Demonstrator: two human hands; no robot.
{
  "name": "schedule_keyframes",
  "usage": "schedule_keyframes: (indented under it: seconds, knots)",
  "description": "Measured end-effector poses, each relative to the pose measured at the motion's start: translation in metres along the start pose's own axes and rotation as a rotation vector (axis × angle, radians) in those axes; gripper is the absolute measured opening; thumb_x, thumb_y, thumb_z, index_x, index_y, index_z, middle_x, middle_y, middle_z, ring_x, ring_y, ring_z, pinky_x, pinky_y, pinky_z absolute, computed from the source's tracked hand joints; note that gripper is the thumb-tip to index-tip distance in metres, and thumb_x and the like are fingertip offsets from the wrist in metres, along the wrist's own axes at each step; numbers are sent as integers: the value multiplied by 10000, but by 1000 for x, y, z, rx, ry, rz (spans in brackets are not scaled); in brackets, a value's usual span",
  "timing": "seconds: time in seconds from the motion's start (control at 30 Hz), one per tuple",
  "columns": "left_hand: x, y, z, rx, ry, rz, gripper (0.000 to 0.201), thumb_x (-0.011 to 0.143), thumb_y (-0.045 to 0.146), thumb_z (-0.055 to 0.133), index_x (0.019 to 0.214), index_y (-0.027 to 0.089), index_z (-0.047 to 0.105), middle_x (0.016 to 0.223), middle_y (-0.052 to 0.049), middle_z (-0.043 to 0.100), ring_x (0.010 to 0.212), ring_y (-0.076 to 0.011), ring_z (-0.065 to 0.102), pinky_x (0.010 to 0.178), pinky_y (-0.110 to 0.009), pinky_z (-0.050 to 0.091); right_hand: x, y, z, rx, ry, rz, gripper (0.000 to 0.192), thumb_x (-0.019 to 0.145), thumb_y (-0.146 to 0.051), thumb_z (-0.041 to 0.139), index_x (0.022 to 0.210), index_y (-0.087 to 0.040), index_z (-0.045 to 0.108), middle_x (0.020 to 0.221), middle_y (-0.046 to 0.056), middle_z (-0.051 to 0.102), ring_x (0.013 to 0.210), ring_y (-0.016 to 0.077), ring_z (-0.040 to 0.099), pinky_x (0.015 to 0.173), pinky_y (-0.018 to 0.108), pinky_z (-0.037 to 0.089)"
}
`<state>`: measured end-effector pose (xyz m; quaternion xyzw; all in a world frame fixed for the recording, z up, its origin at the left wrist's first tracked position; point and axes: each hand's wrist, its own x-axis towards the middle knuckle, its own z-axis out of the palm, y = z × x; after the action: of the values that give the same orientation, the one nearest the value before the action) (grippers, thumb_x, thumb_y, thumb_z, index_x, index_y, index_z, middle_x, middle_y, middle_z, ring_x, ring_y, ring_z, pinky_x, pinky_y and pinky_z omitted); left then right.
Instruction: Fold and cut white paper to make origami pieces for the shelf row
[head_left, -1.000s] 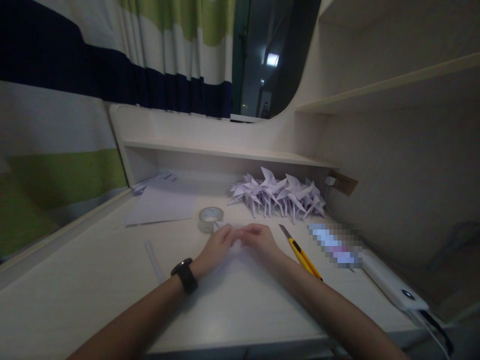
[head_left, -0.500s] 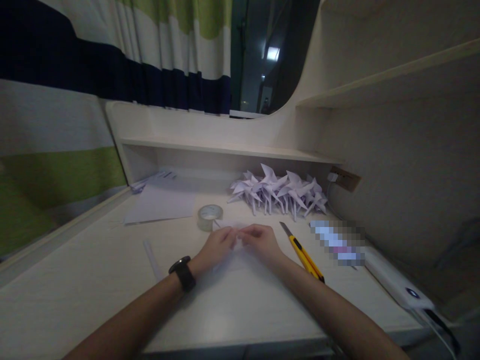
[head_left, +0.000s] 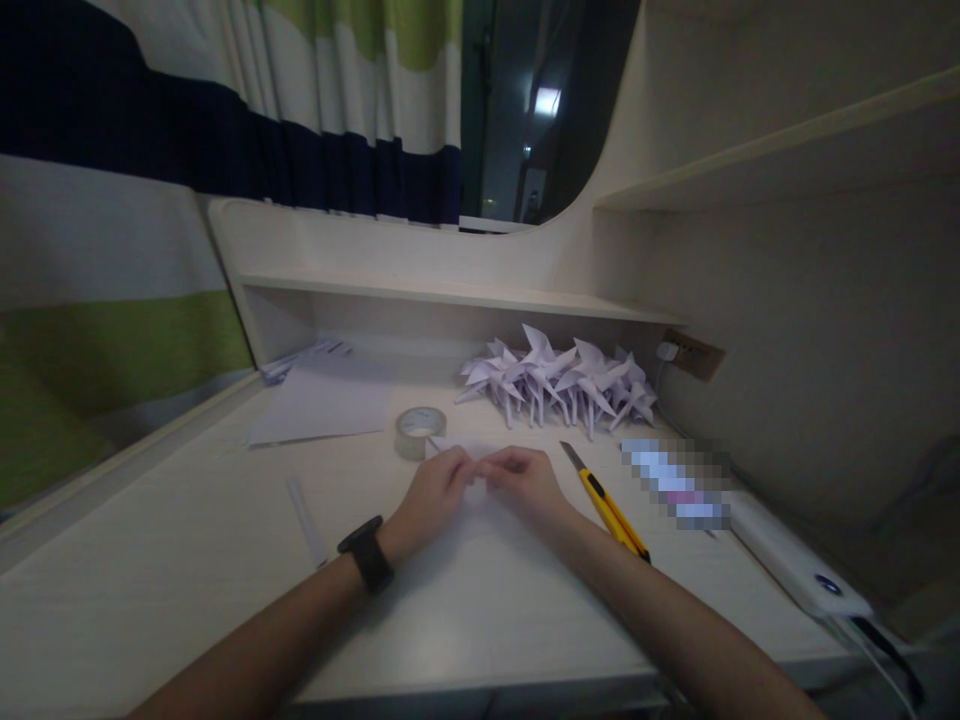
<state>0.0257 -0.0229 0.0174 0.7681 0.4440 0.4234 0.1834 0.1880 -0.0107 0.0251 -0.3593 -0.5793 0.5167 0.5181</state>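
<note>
1. The tabletop [head_left: 187, 560] looks like pale laminated wood with a faint grain and a smooth, slightly glossy finish.
2. The folded sheet [head_left: 457, 446] under the hands is thin white paper, matt.
3. The pinwheels [head_left: 559, 385] are creased white paper.
4. The tape roll [head_left: 420, 432] is clear, shiny plastic.
5. The knife [head_left: 611, 505] has a yellow plastic body and a dull metal blade.
6. The watch [head_left: 366, 552] has a matt black strap.
7. The curtain [head_left: 225, 110] is striped cloth.
8. The power bank [head_left: 795, 570] is smooth white plastic.
</note>
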Motion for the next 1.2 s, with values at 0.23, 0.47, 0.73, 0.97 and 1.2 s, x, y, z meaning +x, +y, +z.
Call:
schedule_keyframes:
  seconds: [0.23,0.47,0.73,0.97,1.2]
  knots:
    - [1,-5,4,16,-4,-50,389,966,362,334,645,192,473,597,10,511,583,-153,497,562,-271,318,2,10,0,2,45,0,248,564,-349,828,626,-147,697,536,14,644,482,111,543,511,242,443]
    - [-2,-4,5,81,4,8,280,943,289,357,700,197,462,666,-8,524,631,-169,496,577,-278,317,0,16,-2,54,-5,34,254,567,-357,831,640,-148,705,569,22,661,487,110,545,503,237,432]
    - [2,-4,3,53,4,-25,340,947,345,363,657,199,464,615,0,517,602,-166,497,565,-276,308,0,11,0,46,22,45,283,555,-382,836,623,-145,697,539,14,641,473,104,527,484,229,425]
    - [-1,-1,0,89,34,29,283,934,298,386,693,192,492,672,-17,546,642,-171,509,595,-279,337,-1,11,-1,43,0,40,275,565,-378,832,653,-145,714,555,22,654,484,107,539,501,234,440]
    - [1,-1,-1,56,21,2,321,942,348,385,681,194,488,642,-6,543,620,-165,511,583,-274,339,1,10,-3,35,30,37,270,553,-370,832,641,-146,709,544,21,649,477,111,540,499,240,443]
